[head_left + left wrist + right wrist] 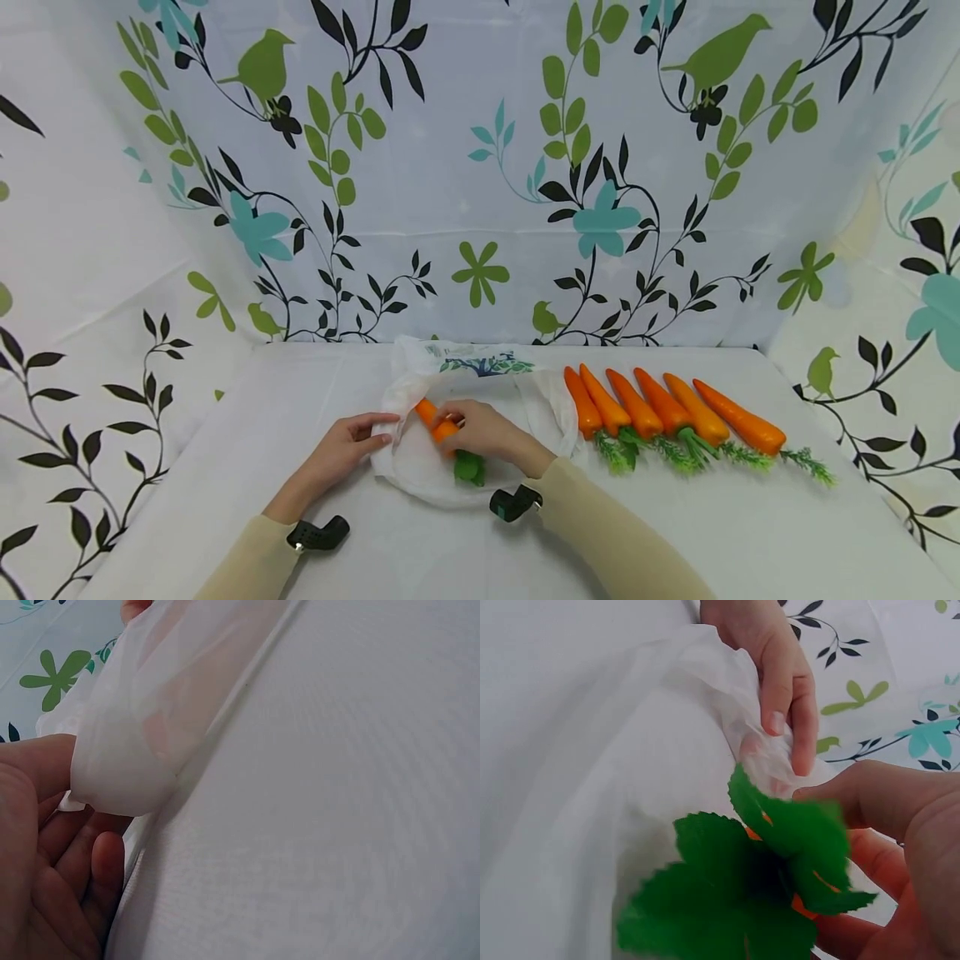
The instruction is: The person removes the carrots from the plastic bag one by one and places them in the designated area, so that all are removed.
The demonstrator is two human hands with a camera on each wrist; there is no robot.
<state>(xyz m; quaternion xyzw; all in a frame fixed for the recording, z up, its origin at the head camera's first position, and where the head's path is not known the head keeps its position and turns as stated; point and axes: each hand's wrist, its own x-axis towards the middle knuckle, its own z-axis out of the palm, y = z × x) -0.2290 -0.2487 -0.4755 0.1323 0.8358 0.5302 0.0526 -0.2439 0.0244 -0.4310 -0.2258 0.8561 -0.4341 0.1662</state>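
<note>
A white plastic bag [480, 492] with a tree print lies on the table, its mouth spread wide. My right hand [480, 429] grips an orange toy carrot [426, 411] with green leaves [469, 468] over the bag's mouth. In the right wrist view those broad leaves [712, 900] fill the front, and the right fingers wrap the carrot behind them. My left hand [345, 454] pinches the bag's left rim between thumb and fingers. Seen from the left wrist, the bag's folded edge [124, 769] passes between the left thumb and fingers.
Several more toy carrots [663, 408] lie in a row right of the bag, their leafy tops [686, 454] toward me. A patterned cloth [480, 167] hangs behind the table. Each wrist carries a small black camera [318, 534].
</note>
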